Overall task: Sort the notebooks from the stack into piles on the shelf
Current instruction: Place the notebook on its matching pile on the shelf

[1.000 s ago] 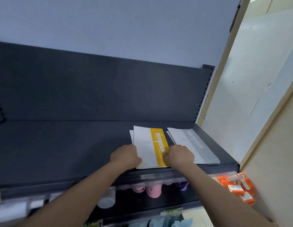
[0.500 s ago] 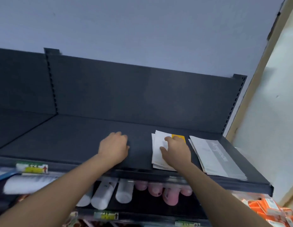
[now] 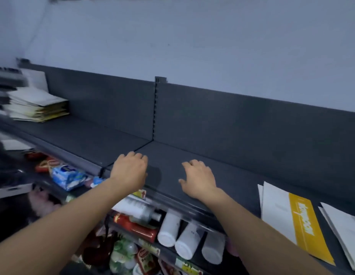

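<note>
A stack of notebooks [image 3: 36, 107] with white and yellow covers lies at the far left of the dark shelf [image 3: 242, 175]. At the right end lies a pile topped by a white notebook with a yellow band [image 3: 287, 217], and beside it a pile of white-grey notebooks [image 3: 345, 233], partly cut off by the frame edge. My left hand [image 3: 130, 171] and my right hand [image 3: 198, 179] hover over the bare middle of the shelf, fingers loosely bent, holding nothing. Both hands are well left of the two piles.
A perforated upright [image 3: 156, 108] divides the shelf's back panel. Below the shelf lip lie white bottles [image 3: 186, 241], a red can [image 3: 137, 227] and a blue packet [image 3: 68, 174]. A pale wall rises behind the shelf.
My right hand has let go of the yellow-banded notebook, which stays on its pile. Both hands and my view have swung left along the shelf, bringing the left stack into sight.
</note>
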### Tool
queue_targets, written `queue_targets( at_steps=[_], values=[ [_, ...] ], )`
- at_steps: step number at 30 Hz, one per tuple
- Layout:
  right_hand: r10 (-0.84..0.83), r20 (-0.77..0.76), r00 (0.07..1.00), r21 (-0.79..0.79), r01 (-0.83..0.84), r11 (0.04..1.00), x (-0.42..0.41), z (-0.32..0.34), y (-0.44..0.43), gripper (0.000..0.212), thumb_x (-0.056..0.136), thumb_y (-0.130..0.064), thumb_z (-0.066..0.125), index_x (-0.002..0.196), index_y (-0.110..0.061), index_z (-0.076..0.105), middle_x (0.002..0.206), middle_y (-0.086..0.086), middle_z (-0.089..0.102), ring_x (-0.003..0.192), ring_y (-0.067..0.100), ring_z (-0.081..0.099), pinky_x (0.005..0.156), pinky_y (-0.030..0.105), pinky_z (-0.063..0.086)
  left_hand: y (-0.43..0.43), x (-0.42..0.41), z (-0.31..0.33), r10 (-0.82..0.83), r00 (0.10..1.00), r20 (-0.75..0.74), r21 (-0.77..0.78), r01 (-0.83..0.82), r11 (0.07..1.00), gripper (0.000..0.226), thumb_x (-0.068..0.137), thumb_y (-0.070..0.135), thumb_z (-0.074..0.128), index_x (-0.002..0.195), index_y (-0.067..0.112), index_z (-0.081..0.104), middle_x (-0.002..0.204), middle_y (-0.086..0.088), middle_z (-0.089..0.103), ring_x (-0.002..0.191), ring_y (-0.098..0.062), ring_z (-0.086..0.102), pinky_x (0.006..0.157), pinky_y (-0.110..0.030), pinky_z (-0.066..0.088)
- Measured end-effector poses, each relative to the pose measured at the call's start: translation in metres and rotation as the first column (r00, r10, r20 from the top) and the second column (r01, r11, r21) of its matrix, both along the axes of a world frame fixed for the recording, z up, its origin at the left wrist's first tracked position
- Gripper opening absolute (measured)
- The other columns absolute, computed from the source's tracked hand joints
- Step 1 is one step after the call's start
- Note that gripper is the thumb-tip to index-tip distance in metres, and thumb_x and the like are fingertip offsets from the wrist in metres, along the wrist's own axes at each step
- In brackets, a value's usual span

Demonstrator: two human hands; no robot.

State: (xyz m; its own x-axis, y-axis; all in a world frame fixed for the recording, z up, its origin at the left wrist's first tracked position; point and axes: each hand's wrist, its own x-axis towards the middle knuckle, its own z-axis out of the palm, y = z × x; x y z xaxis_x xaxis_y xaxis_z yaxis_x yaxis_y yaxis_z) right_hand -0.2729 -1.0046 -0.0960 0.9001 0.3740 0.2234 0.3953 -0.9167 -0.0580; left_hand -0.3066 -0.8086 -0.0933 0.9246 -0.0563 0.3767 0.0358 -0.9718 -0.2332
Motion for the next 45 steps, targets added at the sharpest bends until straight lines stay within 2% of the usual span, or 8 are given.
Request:
queue_targets(
  at_steps=[7,12,16,27,32,37,41,45],
  values=[
    [0.147,-0.012,0.989,-0.025,-0.147,0.989,0.013,0.009,0.118,0.052,0.094,-0.038,0.053,0.139,-0.015,0.041,0.138,0.009,0.043,0.127,0.028,0.039,0.103,0.038,0.034,0.11,-0.014,0.002,0.167,0.986,0.006,0.0,-0.167,0.986,0.028,0.089,0.029,0.051,0.115,0.019,0.051,0.119,0.001,0.057,0.115,-0.021,0.05,0.087,-0.033,0.041],
    [0.22,-0.012,0.975,-0.042,-0.221,0.974,0.023,0.012,0.204,0.051,0.093,-0.038,0.054,0.137,-0.016,0.042,0.137,0.009,0.044,0.127,0.028,0.039,0.103,0.039,0.035,0.193,-0.019,0.009,0.223,0.975,0.005,0.001,-0.223,0.975,0.027,0.091,0.03,0.05,0.115,0.018,0.05,0.119,0.001,0.056,0.117,-0.021,0.049,0.09,-0.034,0.04],
    [0.245,-0.012,0.97,-0.053,-0.245,0.968,0.035,0.014,0.27,0.051,0.092,-0.04,0.054,0.137,-0.017,0.043,0.136,0.008,0.045,0.126,0.028,0.04,0.102,0.039,0.035,0.257,-0.016,0.012,0.272,0.962,0.011,0.011,-0.272,0.962,0.024,0.089,0.025,0.047,0.112,0.018,0.051,0.117,0.001,0.057,0.115,-0.021,0.05,0.09,-0.033,0.04],
    [0.303,-0.041,0.952,-0.045,-0.305,0.951,0.068,0.016,0.415,0.051,0.092,-0.04,0.055,0.136,-0.017,0.044,0.136,0.008,0.046,0.126,0.028,0.04,0.102,0.039,0.035,0.393,0.004,0.017,0.348,0.937,0.015,-0.005,-0.348,0.937,0.03,0.09,0.03,0.054,0.117,0.018,0.053,0.122,0.001,0.057,0.117,-0.02,0.05,0.088,-0.033,0.041],
    [0.324,-0.05,0.945,-0.032,-0.325,0.945,0.096,0.016,0.466,0.052,0.091,-0.041,0.056,0.136,-0.017,0.045,0.136,0.009,0.046,0.127,0.028,0.04,0.102,0.04,0.036,0.436,0.026,0.019,0.378,0.926,0.017,-0.007,-0.378,0.926,0.029,0.091,0.027,0.05,0.117,0.017,0.053,0.117,0.0,0.058,0.112,-0.021,0.053,0.086,-0.033,0.042],
    [0.346,-0.045,0.937,-0.021,-0.347,0.938,0.135,0.016,0.517,0.054,0.091,-0.043,0.056,0.137,-0.017,0.043,0.137,0.008,0.045,0.128,0.027,0.04,0.103,0.04,0.035,0.48,0.059,0.022,0.398,0.917,0.001,-0.005,-0.398,0.917,0.022,0.091,0.021,0.046,0.11,0.015,0.053,0.111,-0.002,0.058,0.107,-0.023,0.053,0.081,-0.034,0.042],
    [0.364,-0.044,0.93,-0.011,-0.365,0.931,0.172,0.019,0.56,0.055,0.092,-0.044,0.055,0.139,-0.018,0.042,0.138,0.007,0.045,0.129,0.026,0.039,0.104,0.039,0.035,0.519,0.094,0.03,0.415,0.91,0.004,-0.031,-0.415,0.909,0.021,0.091,0.025,0.049,0.109,0.015,0.053,0.113,-0.003,0.058,0.109,-0.023,0.052,0.084,-0.035,0.042],
    [0.385,-0.041,0.922,-0.005,-0.386,0.923,0.211,0.027,0.603,0.055,0.092,-0.043,0.055,0.14,-0.018,0.041,0.139,0.007,0.044,0.13,0.026,0.038,0.104,0.038,0.035,0.556,0.129,0.041,0.452,0.892,0.002,-0.014,-0.452,0.892,0.032,0.093,0.036,0.05,0.116,0.014,0.052,0.119,-0.004,0.057,0.114,-0.023,0.051,0.088,-0.036,0.043]
  ],
)
